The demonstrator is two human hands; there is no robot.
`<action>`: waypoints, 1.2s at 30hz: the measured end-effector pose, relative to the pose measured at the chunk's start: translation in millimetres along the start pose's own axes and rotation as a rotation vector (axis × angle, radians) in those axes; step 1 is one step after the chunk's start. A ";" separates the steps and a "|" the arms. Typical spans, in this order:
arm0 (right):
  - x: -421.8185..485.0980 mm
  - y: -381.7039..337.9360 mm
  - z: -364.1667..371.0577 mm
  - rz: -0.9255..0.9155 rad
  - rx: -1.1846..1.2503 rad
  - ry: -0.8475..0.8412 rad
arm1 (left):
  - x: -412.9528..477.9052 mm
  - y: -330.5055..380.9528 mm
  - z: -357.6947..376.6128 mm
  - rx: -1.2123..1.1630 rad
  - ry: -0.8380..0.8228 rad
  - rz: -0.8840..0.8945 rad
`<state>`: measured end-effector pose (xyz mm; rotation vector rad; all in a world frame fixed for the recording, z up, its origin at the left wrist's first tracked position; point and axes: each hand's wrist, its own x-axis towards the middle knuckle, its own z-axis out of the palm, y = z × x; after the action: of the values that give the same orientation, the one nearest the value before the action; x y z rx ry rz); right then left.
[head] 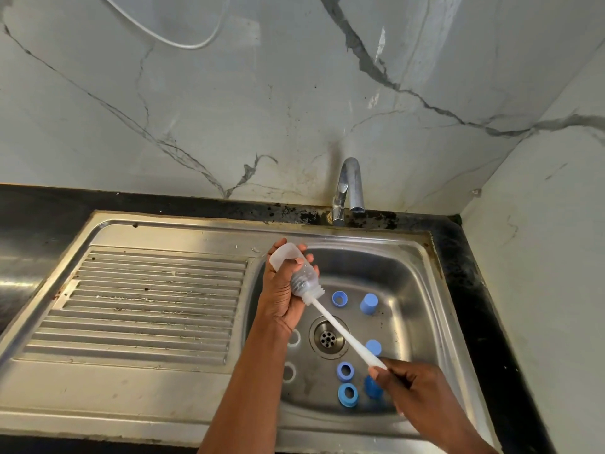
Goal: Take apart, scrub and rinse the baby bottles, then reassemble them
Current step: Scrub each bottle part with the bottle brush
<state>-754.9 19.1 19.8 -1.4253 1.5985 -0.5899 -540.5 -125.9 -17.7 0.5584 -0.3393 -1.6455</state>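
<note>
One wide-angle camera worn on the head looks forward and steeply down, close over the stainless steel sink (360, 239), with its ribbed draining board (154, 309) to the left. The grey-veined marble wall (229, 109) and chrome tap (352, 185) fill the far half; the left hand (278, 299) and right hand (415, 391) lie in the near half.

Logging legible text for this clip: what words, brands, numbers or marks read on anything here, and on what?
No readable text anywhere in this view.
On the bottle: no scale or brand legible; the left hand covers part.
On the brush, blue rings, blue caps, tap, sink: no print visible.
</note>
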 end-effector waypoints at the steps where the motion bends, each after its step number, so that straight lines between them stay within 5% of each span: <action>1: 0.6 4.1 2.4 -0.050 -0.073 0.042 | 0.4 -1.3 2.0 0.006 0.027 0.004; 6: 0.6 12.6 9.2 -0.190 -0.571 0.190 | 2.2 -2.2 5.8 0.130 0.134 0.021; 9: -0.1 16.5 15.7 -0.248 -0.634 0.284 | 2.0 -3.3 6.7 0.153 0.185 -0.009; 12: -0.1 12.8 19.9 -0.136 -0.323 0.263 | -0.5 -1.5 -0.2 -0.041 0.087 -0.077; 16: -2.4 -7.1 16.7 0.297 0.407 -0.021 | -5.4 0.4 -3.3 -0.043 -0.041 -0.049; 23: -9.1 -11.9 21.5 0.400 0.470 -0.202 | -10.5 0.4 -0.6 -0.127 -0.109 -0.180; 26: -8.5 -8.0 23.8 0.266 0.295 -0.053 | -10.7 2.0 -0.7 -0.100 -0.054 -0.165; 32: -6.2 11.6 28.8 -0.156 -0.430 0.321 | -2.9 -7.1 9.9 0.070 0.133 -0.047; 36: -2.1 17.5 32.3 -0.278 -0.423 0.396 | -3.6 -6.3 9.8 0.037 0.119 -0.069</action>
<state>-736.9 31.6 -9.7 -1.9592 1.9298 -0.7617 -550.8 -122.3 -12.3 0.6999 -0.2659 -1.6669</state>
